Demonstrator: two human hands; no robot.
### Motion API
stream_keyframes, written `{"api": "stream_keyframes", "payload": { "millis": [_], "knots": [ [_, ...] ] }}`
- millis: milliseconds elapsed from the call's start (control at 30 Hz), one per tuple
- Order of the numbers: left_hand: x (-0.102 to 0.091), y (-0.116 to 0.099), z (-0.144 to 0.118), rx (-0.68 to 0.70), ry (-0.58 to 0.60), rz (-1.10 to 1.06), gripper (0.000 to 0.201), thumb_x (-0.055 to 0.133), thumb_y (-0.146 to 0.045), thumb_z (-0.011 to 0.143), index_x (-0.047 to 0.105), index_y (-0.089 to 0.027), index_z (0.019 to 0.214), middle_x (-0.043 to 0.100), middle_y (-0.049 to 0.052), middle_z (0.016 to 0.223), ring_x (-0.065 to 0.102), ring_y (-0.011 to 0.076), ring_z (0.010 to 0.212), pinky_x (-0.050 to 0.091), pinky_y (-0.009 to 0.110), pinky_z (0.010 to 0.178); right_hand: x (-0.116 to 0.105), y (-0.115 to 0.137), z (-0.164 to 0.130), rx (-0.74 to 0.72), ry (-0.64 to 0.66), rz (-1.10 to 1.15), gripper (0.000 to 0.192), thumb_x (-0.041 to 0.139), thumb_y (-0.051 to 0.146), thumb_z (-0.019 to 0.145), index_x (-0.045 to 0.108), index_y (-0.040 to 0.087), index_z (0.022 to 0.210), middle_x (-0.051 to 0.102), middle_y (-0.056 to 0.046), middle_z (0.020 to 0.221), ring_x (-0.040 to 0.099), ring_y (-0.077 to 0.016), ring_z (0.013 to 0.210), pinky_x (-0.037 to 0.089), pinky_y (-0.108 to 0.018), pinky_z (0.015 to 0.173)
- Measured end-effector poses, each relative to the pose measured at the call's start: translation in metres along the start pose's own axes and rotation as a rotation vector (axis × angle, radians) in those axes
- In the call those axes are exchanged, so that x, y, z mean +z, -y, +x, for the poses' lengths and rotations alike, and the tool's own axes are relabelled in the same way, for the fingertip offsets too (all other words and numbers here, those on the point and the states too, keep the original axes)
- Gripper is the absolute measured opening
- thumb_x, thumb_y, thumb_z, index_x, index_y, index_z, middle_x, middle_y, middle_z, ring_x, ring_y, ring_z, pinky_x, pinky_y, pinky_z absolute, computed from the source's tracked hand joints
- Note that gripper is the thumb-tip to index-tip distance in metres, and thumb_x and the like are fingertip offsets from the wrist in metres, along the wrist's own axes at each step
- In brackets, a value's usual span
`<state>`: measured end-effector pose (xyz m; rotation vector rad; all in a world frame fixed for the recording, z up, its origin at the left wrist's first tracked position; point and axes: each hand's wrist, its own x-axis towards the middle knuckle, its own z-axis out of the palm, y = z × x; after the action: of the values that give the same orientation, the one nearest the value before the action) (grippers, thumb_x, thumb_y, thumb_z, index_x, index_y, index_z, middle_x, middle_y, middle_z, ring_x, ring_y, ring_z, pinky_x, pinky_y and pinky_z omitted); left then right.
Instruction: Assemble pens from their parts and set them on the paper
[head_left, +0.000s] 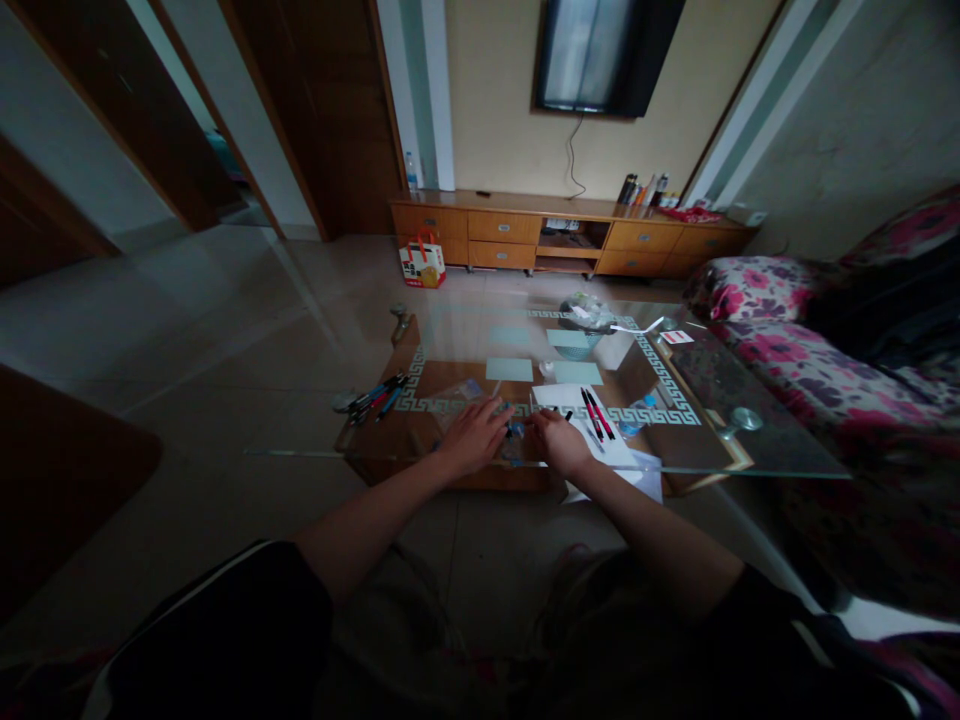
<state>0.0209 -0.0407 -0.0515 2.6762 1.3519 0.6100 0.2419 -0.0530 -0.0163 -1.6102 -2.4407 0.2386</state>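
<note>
My left hand (475,436) is over the near edge of the glass table, palm down with its fingers stretched out. Small dark and blue pieces (514,430) lie by its fingertips, too small to name. Close by on the right, my right hand (561,440) has its fingers curled together; what they hold, if anything, is hidden. Just past its knuckles shows a short black piece (568,415). White paper (619,455) lies under and beside that hand, with red and black pens (598,415) on it. A clear plastic wrapper (454,398) is beyond my left hand.
Several pens (377,397) lie in a pile on the left part of the glass table (465,335). Farther back are a basket with a plastic bag (587,312) and a red-and-white card (676,337). A flowered sofa (780,350) stands at the right, a wooden cabinet (501,228) beyond.
</note>
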Motion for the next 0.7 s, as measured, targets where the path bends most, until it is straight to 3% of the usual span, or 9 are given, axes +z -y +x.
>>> {"api": "stream_keyframes", "payload": {
  "millis": [367, 533, 700],
  "knots": [
    [0.005, 0.008, 0.004, 0.02, -0.032, -0.038, 0.028, 0.046, -0.028, 0.099, 0.065, -0.023, 0.119, 0.065, 0.007, 0.124, 0.049, 0.0252, 0.127, 0.035, 0.045, 0.11, 0.007, -0.003, 0.002, -0.111, 0.037, -0.04, 0.034, 0.049, 0.02, 0.097, 0.066, 0.025, 0.126, 0.064, -0.009, 0.106, 0.06, -0.0203, 0.1, 0.044, -0.026, 0.088],
    [-0.004, 0.004, 0.005, 0.017, -0.022, -0.073, 0.016, 0.054, -0.03, 0.096, 0.067, -0.022, 0.101, 0.066, 0.007, 0.105, 0.055, 0.0237, 0.109, 0.042, 0.041, 0.099, 0.006, -0.001, 0.002, -0.094, 0.044, -0.044, 0.027, 0.05, 0.024, 0.098, 0.069, 0.022, 0.116, 0.063, -0.009, 0.108, 0.059, -0.0202, 0.102, 0.044, -0.027, 0.089],
    [-0.005, 0.002, 0.005, -0.02, -0.032, -0.094, 0.014, 0.056, -0.03, 0.094, 0.064, -0.021, 0.103, 0.065, 0.007, 0.104, 0.055, 0.0238, 0.106, 0.043, 0.039, 0.094, 0.003, 0.001, 0.001, -0.093, 0.053, -0.048, 0.024, 0.051, 0.026, 0.098, 0.069, 0.021, 0.112, 0.062, -0.009, 0.108, 0.059, -0.0201, 0.103, 0.044, -0.027, 0.089]
  ]
}}
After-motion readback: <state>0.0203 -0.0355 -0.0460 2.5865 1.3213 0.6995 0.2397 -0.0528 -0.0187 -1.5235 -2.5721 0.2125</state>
